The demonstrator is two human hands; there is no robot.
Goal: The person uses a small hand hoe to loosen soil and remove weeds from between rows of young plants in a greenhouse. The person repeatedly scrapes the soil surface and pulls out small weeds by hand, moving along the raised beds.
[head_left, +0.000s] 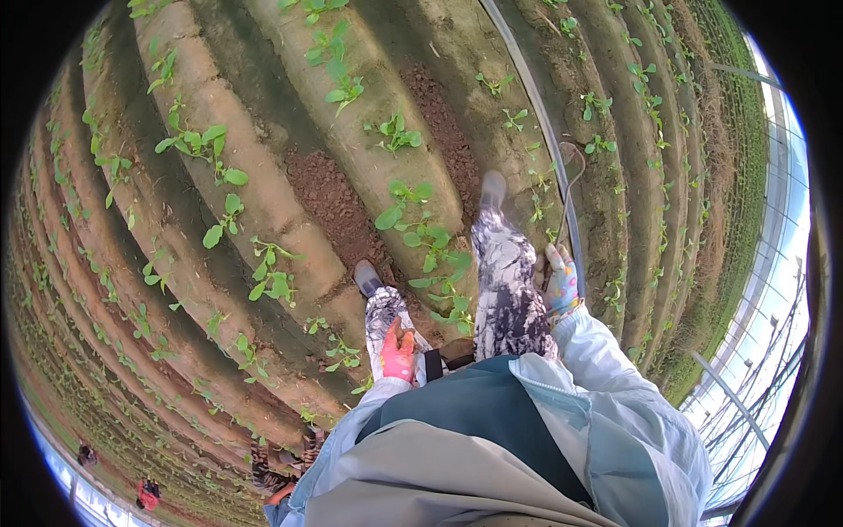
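My left hand (398, 350), in a pink patterned glove, hangs by my left shin with its fingers bent; nothing shows clearly in it. My right hand (561, 277), in a glove with coloured spots, is beside my right knee. Its fingers are partly curled near a thin brown stem or cord (571, 188) that rises past a grey hose (544, 112); whether they hold it is unclear. Leafy green seedlings (431, 237) grow in a row on the soil ridge between my feet. More small seedlings (540, 188) grow beside the hose.
Raised soil ridges (237, 165) with furrows run on both sides. Loose reddish soil (332, 197) lies in the furrow ahead of my left shoe (366, 277). A co-worker's patterned trouser legs (270, 464) show close at the lower left; another person (148, 494) in red is farther off.
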